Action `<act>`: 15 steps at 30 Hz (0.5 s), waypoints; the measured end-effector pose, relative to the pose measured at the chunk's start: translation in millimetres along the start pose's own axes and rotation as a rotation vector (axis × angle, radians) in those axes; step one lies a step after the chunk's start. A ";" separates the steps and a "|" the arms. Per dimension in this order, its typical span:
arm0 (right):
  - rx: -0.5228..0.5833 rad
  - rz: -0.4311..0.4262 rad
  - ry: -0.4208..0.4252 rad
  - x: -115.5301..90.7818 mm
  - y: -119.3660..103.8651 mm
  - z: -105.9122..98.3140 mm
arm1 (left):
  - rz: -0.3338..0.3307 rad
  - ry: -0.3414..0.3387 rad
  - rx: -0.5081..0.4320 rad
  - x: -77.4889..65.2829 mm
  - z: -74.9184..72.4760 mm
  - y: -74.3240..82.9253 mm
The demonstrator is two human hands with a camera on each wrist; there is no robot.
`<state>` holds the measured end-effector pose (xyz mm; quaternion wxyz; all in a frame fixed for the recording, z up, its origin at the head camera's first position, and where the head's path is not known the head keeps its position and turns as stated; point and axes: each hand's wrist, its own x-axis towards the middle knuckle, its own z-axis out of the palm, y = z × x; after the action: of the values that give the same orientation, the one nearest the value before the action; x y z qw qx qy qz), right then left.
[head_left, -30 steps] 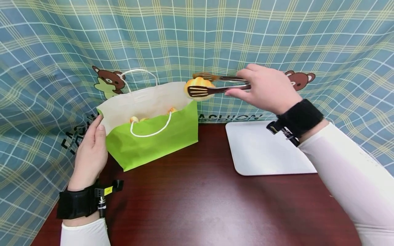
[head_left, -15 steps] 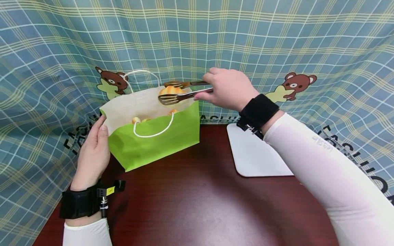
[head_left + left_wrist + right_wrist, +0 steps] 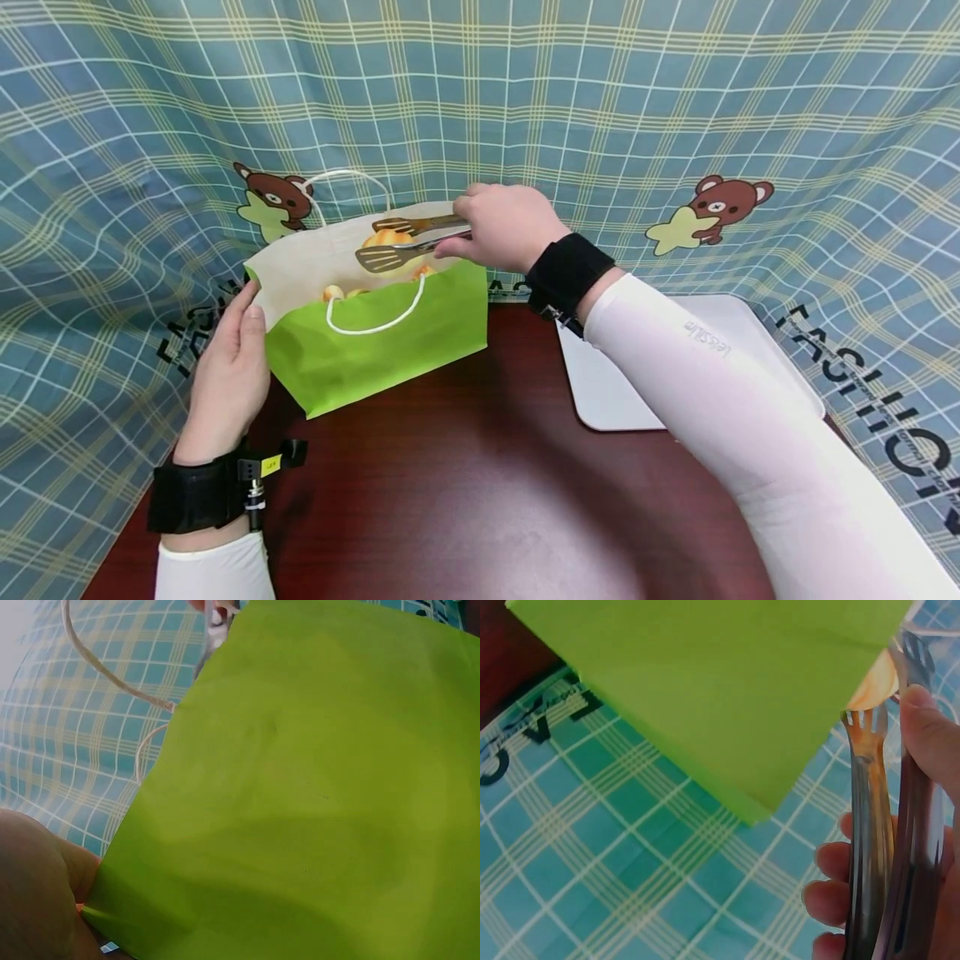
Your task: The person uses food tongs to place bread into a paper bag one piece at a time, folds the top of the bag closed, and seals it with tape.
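My right hand [image 3: 504, 227] grips serving tongs [image 3: 397, 250] with slotted ends, coming from the right over the bag's mouth. Between the slotted ends sits a round, ridged golden bun [image 3: 389, 238]. Below it, the green paper bag [image 3: 375, 350] stands on the table with its white inside showing; several other bread-like pieces [image 3: 332, 292] peek above its front edge. At the bag's left side, my left hand [image 3: 225, 375] pinches the edge between thumb and fingers. In the right wrist view, fingers and thumb squeeze the tongs [image 3: 892, 847], and part of the bun [image 3: 875, 684] shows beside the bag.
A white board [image 3: 615, 383] lies at the right of the dark red-brown table [image 3: 450, 500], partly under my right sleeve. Plaid cloth [image 3: 570, 100] hangs behind and at both sides. White cord handles [image 3: 375, 331] loop from the bag's front and back.
My right hand has carried the bun in the tongs leftward and lower, from the bag's right corner to over its opening. The left hand stays at the bag's side.
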<state>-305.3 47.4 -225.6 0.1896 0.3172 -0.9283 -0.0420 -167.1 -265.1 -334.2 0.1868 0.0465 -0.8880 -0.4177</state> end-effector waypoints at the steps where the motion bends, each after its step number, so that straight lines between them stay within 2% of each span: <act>1: 0.001 -0.001 -0.006 2.2 -2.6 1.6 | 0.000 0.001 0.000 -0.1 0.1 0.1; 5: 0.012 -0.011 -0.028 10.4 -12.5 5.3 | 0.003 0.007 -0.001 -0.1 0.4 0.3; 15: 0.041 0.036 -0.138 21.4 -25.5 8.9 | 0.003 0.012 -0.001 0.6 0.4 -1.3</act>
<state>-309.6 13.8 -231.9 0.1193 0.3005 -0.9454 -0.0414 -167.8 -265.8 -335.3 0.1927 0.0476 -0.8866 -0.4178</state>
